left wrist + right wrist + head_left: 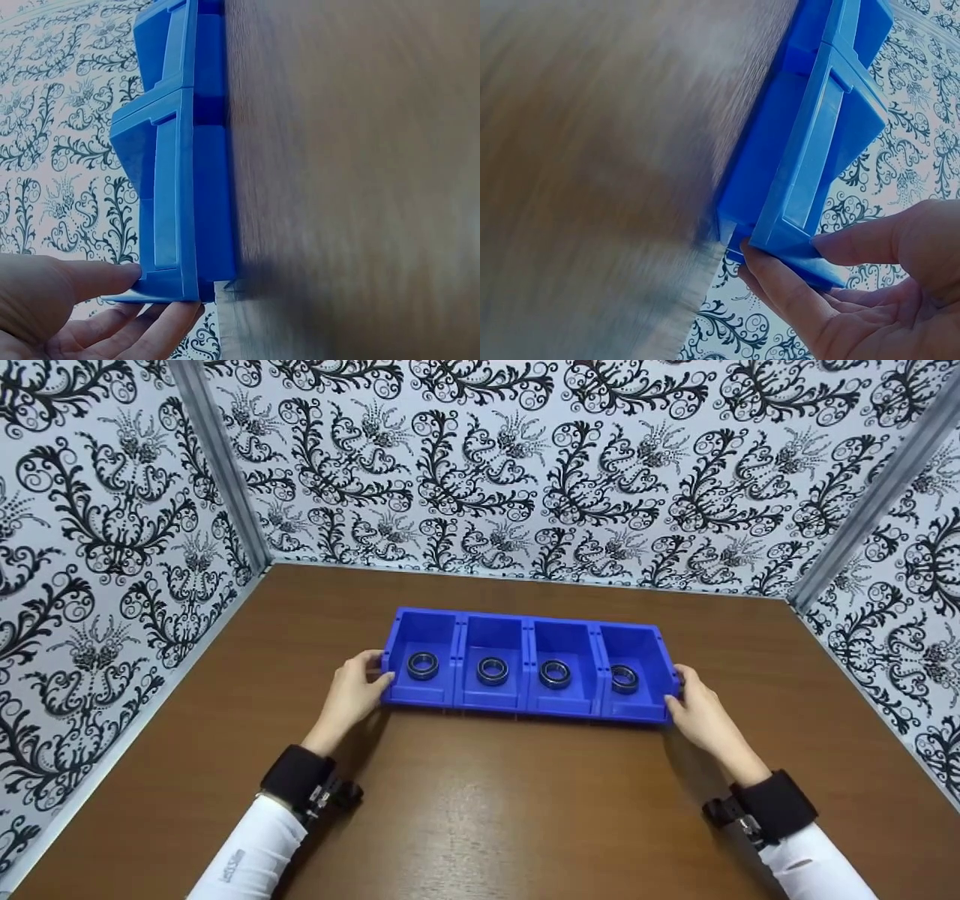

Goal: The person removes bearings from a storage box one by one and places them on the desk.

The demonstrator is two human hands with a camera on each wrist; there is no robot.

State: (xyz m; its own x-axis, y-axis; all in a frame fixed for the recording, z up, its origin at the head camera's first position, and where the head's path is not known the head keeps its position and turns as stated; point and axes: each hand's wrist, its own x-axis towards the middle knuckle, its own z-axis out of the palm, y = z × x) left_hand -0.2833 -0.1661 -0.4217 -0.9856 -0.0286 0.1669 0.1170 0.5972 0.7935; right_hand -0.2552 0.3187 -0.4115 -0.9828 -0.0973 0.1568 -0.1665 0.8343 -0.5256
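Observation:
A row of joined blue storage bins (491, 630) lies crosswise in the head view, one black-rimmed ball bearing (493, 681) or its like in each of several compartments. At the row's left end my left hand (349, 694) grips the side wall, thumb in front and fingers beneath and behind. My right hand (705, 716) holds the opposite end wall in the same manner. Both wrist views show the end bins, the left one (166, 202) and the right one (806, 157), pinched between thumb and fingers. Whether the row touches the table is unclear.
Under the bins spreads a brown wooden table (465, 802). Patterned black-and-white walls (480, 472) close it in at the back and both sides, with grey metal posts (225, 465) in the corners.

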